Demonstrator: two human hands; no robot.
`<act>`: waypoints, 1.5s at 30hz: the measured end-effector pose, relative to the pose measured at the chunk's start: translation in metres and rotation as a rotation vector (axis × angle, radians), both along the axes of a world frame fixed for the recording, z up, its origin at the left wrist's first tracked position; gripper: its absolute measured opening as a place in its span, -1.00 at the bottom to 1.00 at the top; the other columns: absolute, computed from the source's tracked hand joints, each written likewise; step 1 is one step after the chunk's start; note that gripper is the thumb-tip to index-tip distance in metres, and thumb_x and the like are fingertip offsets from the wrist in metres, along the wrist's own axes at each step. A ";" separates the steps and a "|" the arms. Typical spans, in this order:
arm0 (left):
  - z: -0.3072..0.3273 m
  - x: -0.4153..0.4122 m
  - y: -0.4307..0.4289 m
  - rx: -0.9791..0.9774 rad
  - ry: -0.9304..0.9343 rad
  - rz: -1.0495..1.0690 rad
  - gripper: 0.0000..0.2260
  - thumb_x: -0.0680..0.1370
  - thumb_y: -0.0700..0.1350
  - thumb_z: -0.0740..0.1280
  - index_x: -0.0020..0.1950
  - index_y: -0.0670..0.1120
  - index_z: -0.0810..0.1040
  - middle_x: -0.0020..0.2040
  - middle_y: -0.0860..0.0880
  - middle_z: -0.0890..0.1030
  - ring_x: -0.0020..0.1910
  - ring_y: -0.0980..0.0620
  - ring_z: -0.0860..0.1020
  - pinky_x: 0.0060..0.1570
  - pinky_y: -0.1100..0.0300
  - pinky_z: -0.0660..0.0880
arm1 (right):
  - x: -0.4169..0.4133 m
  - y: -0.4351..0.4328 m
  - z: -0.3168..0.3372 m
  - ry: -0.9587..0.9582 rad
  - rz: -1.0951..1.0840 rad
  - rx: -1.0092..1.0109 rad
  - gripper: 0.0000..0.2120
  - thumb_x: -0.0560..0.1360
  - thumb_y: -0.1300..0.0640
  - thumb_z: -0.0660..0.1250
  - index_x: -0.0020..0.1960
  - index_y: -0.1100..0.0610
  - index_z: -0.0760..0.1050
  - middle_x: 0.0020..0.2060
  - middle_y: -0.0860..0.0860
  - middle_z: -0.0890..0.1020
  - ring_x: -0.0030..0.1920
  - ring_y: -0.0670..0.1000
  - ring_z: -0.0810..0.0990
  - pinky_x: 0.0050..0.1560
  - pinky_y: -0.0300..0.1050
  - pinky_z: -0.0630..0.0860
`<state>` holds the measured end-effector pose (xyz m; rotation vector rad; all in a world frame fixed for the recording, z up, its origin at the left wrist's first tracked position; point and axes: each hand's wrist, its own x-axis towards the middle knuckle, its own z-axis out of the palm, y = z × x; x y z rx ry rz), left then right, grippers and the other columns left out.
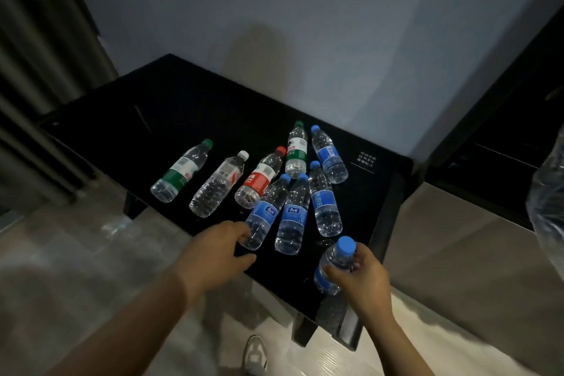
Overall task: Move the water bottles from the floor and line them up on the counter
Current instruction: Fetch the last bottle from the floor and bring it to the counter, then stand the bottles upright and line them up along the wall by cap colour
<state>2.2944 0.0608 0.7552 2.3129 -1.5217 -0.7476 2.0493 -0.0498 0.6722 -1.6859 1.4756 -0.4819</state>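
Several water bottles stand on a black counter (171,107). At the left are a green-labelled bottle (180,171), a clear white-capped bottle (217,185) and a red-labelled bottle (260,178). Behind stand another green-labelled bottle (296,151) and a blue-labelled bottle (329,156). Three more blue-labelled bottles cluster in front. My left hand (218,249) touches the base of the leftmost of these (265,214), fingers around it. My right hand (361,278) grips a blue-capped bottle (335,264) at the counter's near right edge.
A grey wall rises behind the counter. A dark cabinet (503,137) stands to the right, and crinkled clear plastic (549,198) hangs at the right edge. Curtains (36,70) hang at the left. My shoe (255,356) shows on the pale floor below.
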 end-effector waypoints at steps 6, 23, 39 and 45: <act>-0.004 0.020 -0.029 0.031 -0.005 -0.080 -0.63 0.49 0.04 0.40 0.26 -0.02 0.49 0.17 0.03 0.54 0.11 0.09 0.52 0.09 0.23 0.47 | 0.015 -0.012 -0.012 -0.024 -0.078 0.018 -0.47 0.29 0.03 0.57 0.20 -0.10 0.45 -0.08 -0.17 0.63 -0.09 -0.18 0.59 -0.16 -0.30 0.49; -0.013 0.045 -0.082 0.049 -0.005 -0.299 -0.68 0.50 0.03 0.38 0.22 0.00 0.49 0.15 0.04 0.55 0.09 0.07 0.52 0.04 0.22 0.46 | 0.030 -0.006 -0.039 -0.061 -0.262 0.042 -0.41 0.27 0.04 0.59 0.18 -0.21 0.39 -0.04 -0.21 0.59 -0.06 -0.21 0.58 -0.12 -0.43 0.46; -0.027 0.052 -0.082 0.083 0.008 -0.403 -0.72 0.48 0.05 0.38 0.14 0.01 0.50 0.08 0.06 0.54 0.03 0.10 0.51 -0.02 0.22 0.46 | 0.034 0.008 -0.018 -0.012 -0.245 0.054 -0.31 0.29 0.09 0.59 0.31 -0.08 0.34 0.12 -0.10 0.57 0.08 -0.11 0.55 -0.03 -0.42 0.42; -0.017 0.062 -0.081 0.033 0.030 -0.440 -0.68 0.49 0.06 0.38 0.21 0.02 0.48 0.13 0.06 0.53 0.07 0.09 0.51 0.04 0.19 0.49 | 0.040 0.020 0.025 0.113 -0.241 -0.105 -0.28 0.36 0.05 0.54 0.43 0.02 0.30 0.33 -0.02 0.49 0.29 0.03 0.49 0.27 -0.02 0.49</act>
